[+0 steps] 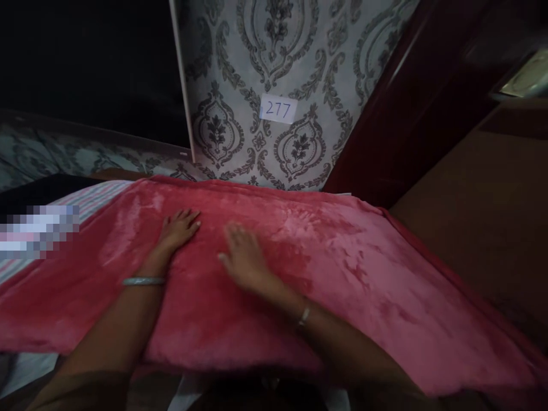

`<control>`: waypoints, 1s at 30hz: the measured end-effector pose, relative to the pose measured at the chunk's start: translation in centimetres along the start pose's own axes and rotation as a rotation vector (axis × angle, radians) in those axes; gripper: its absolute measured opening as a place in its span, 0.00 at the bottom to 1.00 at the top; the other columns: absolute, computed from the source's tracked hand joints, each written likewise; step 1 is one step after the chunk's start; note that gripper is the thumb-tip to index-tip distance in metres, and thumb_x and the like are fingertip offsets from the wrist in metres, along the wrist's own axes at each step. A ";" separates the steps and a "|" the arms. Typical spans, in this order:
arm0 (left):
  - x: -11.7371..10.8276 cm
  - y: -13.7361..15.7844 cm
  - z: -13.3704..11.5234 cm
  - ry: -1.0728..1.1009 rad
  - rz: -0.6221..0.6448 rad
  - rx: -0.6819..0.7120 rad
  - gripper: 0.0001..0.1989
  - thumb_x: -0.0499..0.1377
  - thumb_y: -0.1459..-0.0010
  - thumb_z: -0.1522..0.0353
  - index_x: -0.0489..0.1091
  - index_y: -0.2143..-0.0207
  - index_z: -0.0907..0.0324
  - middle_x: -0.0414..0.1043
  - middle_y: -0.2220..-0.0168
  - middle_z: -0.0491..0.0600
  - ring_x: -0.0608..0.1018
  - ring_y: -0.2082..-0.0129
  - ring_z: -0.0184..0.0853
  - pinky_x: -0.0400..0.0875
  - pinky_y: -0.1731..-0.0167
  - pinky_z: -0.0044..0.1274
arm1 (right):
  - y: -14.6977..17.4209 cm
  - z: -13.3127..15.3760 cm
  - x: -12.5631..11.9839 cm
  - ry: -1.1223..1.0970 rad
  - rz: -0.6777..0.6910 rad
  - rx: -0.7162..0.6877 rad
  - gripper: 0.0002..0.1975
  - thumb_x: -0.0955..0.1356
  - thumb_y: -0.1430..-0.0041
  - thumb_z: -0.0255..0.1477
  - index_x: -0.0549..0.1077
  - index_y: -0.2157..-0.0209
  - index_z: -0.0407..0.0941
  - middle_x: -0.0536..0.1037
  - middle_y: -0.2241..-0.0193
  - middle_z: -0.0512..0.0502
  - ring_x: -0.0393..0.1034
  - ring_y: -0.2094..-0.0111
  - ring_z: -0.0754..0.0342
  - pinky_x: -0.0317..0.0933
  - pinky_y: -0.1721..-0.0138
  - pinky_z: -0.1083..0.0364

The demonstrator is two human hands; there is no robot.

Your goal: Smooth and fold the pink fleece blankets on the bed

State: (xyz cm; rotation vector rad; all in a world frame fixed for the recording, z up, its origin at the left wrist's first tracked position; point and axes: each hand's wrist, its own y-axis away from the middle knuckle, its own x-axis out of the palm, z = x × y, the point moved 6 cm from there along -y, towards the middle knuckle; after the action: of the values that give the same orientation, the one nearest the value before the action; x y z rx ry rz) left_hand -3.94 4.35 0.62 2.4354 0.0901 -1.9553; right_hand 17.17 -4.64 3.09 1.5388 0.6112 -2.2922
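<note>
A plush pink-red blanket (351, 274) lies spread out in front of me, its pile brushed into lighter and darker patches. My left hand (180, 228) rests palm down on it, left of the middle, with the fingers stretched out. To the right of it, my right hand (245, 257) is over the blanket with its fingers extended, a little blurred by motion. Whether the right palm presses on the pile or is just above it, I cannot tell. Nothing is held in either hand.
Striped cloth (103, 197) shows past the blanket's left edge. Behind stands a patterned wall (261, 154) bearing a paper label (278, 108) marked 277. A large dark screen (94, 68) is at the upper left. A dark red door frame (385, 114) rises at the right.
</note>
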 end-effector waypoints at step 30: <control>0.1 -1.6 -0.4 -0.084 0.031 -0.007 0.37 0.32 0.32 0.54 0.51 0.28 0.62 0.44 0.25 0.58 0.51 0.27 0.50 0.48 0.33 0.50 | 16.6 -20.8 -7.3 0.201 -0.203 0.649 0.33 0.59 0.29 0.41 0.52 0.27 0.51 0.59 0.29 0.38 0.44 0.27 0.33 0.45 0.34 0.27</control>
State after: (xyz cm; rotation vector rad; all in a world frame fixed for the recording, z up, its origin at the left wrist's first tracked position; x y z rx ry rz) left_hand -3.57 5.98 0.68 2.3320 0.0571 -2.0381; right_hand 44.38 -8.15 0.11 2.0893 0.0505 -2.6716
